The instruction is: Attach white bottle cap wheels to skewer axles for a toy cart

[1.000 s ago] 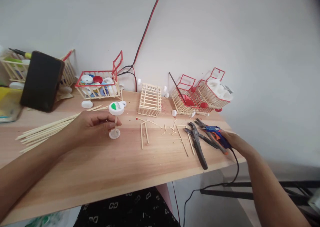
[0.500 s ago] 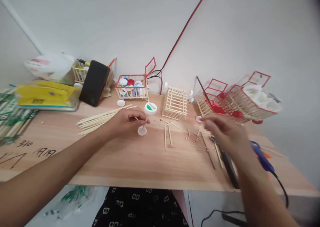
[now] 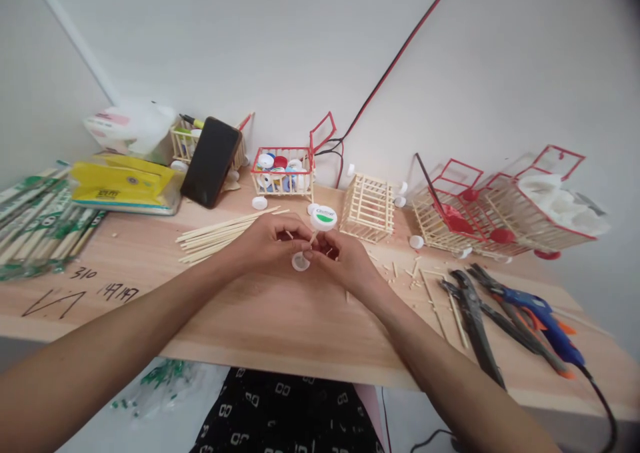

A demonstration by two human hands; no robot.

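Observation:
Above the middle of the table, my left hand [image 3: 275,241] pinches a short wooden stick [image 3: 313,237] that joins two bottle caps. The upper cap [image 3: 324,218] is white with a green patch; the lower cap [image 3: 301,261] is pale and looks partly see-through. From the other side, my right hand [image 3: 345,258] closes its thumb and fingers on the same stick. Its fingertips partly hide the stick, and I cannot tell whether they hold anything else small. Just behind the hands stands a plain stick basket [image 3: 367,206] with white caps on it as wheels.
Wooden sticks [image 3: 213,236] lie left of my hands. A red-rimmed cart [image 3: 283,173] full of caps and a phone [image 3: 211,163] stand behind. Pliers [image 3: 475,326], a blue glue gun [image 3: 543,316] and stick offcuts lie to the right, before more carts [image 3: 445,220].
My right hand has come from above the tools on the right to the capped stick and closed on it. My left hand still holds the stick. The view has shifted slightly.

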